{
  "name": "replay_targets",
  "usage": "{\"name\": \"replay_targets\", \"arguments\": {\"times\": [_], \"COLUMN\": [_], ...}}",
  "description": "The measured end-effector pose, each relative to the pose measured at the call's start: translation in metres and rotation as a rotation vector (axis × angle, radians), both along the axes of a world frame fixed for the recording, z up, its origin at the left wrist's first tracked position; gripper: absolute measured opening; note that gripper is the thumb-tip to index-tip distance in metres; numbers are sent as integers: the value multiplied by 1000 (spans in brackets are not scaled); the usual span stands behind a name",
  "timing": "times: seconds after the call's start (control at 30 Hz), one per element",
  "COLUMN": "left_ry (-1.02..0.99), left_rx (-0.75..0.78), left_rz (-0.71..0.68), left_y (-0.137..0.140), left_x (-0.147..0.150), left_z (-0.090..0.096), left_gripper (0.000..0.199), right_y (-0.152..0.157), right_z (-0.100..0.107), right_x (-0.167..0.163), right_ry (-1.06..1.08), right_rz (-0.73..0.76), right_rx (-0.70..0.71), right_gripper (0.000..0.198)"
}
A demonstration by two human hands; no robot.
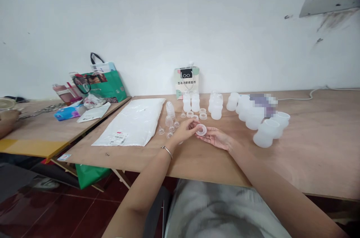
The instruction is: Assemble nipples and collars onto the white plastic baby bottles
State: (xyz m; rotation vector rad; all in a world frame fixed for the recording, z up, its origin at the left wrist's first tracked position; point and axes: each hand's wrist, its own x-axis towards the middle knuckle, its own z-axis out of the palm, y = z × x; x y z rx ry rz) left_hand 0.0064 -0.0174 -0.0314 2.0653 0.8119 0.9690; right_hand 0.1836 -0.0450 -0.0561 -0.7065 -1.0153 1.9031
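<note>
Grips a translucent whitish round plastic ring (pixel 203 132) in the fingers of the left hand (pixel 188 129) and the right hand (pixel 215 138), with both sets closed on its rim, above the pale brown wooden bench (pixel 197 161). Has small clear funnel-shaped plastic pieces (pixel 176 124) just left of the fingers, loose whitish plastic rings (pixel 203 116) just beyond them, capped frosted white plastic bottles (pixel 216 110) farther beyond, open-topped frosted white plastic containers (pixel 263 138) well to their right, and a flat white plastic mailing bag (pixel 132 118) well to their left.
</note>
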Motion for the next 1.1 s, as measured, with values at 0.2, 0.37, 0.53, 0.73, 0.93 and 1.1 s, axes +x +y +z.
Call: {"name": "replay_targets", "arguments": {"times": [0.2,0.37,0.53,0.73,0.93,1.1], "left_ry": [41,55,50,140,268,308], "left_rx": [3,20,42,106,259,293], "left_rz": [11,37,67,50,120,235], "left_y": [1,3,2,-11,-19,-20], "left_x": [0,2,6,6,8,12], "left_z": [-3,-8,-10,1,8,6], "left_gripper": [32,32,33,47,44,40], "right_y": [4,6,8,11,11,11], "right_z": [-3,-4,-7,-10,-8,-10], "right_x": [1,2,2,2,1,-1], "right_ry": [-23,-11,24,33,14,-19], "right_rz": [-35,-30,-49,-98,-113,-160], "right_rx": [-16,-26,-5,26,44,54], "right_gripper": [20,20,23,16,13,13]}}
